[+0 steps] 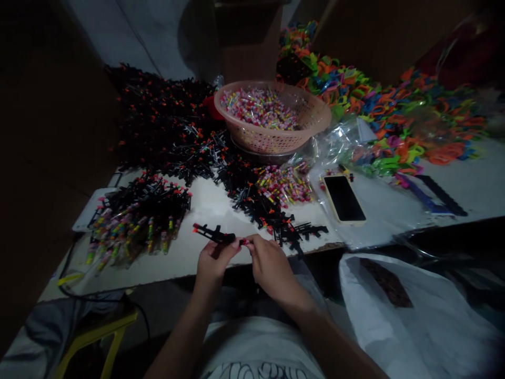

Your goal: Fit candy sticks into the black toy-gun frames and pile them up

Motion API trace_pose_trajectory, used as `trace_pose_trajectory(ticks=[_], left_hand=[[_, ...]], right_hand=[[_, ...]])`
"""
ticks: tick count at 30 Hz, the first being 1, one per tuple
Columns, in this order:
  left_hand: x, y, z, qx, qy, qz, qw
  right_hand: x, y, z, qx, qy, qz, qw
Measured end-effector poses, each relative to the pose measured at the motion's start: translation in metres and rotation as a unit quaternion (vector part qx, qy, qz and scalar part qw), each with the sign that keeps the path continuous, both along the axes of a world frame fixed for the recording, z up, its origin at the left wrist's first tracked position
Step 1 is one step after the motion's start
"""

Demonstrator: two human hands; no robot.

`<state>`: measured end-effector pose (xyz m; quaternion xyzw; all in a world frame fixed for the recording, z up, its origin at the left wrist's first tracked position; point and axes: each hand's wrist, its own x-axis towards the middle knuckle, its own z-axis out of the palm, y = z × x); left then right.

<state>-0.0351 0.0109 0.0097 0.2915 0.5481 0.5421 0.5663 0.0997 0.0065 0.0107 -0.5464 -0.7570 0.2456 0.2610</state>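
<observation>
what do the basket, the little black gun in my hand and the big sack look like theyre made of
Basket: thin pink plastic, slightly glossy, with moulded holes.
Toy gun: probably hard black plastic, given its thin moulded shape.
Sack: white, softly creased; plastic film or woven plastic, unclear which.

Dim light over my table (207,197), with the left side and upper corners sinking almost to black.
The lamp or window is out of my view; the tabletop catches a soft, cool light, and the clear plastic (340,138) throws small glints. A rounded shadow darkens the pale wall (158,31). My hands (273,267) look slightly soft, the black pile (158,118) loses detail, and the outer edges look stretched and smeary.
</observation>
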Motion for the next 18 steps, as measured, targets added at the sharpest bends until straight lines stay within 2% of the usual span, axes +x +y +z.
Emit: trace_pose_trajectory(ticks=[3,6,11,15,18], left_hand=[[0.002,0.002,-0.009,-0.036,-0.059,-0.022,0.997],[0.003,-0.001,-0.014,-0.072,-0.048,-0.02,0.996],[0.006,-0.007,-0.014,-0.078,-0.035,-0.009,0.996],[0.007,-0.009,-0.016,-0.073,-0.03,-0.012,0.997],[0.004,-0.006,-0.017,-0.071,-0.015,-0.027,0.997]], right_hand=[[-0.003,-0.002,-0.001,0.014,-0.07,-0.005,0.997],[-0.005,-0.003,-0.005,0.02,-0.117,-0.011,0.993],[-0.003,0.001,-0.015,0.02,-0.164,0.011,0.986],[-0.005,0.001,-0.022,-0.003,-0.175,0.07,0.982],[-0.008,0.0,-0.021,-0.001,-0.142,0.084,0.986]])
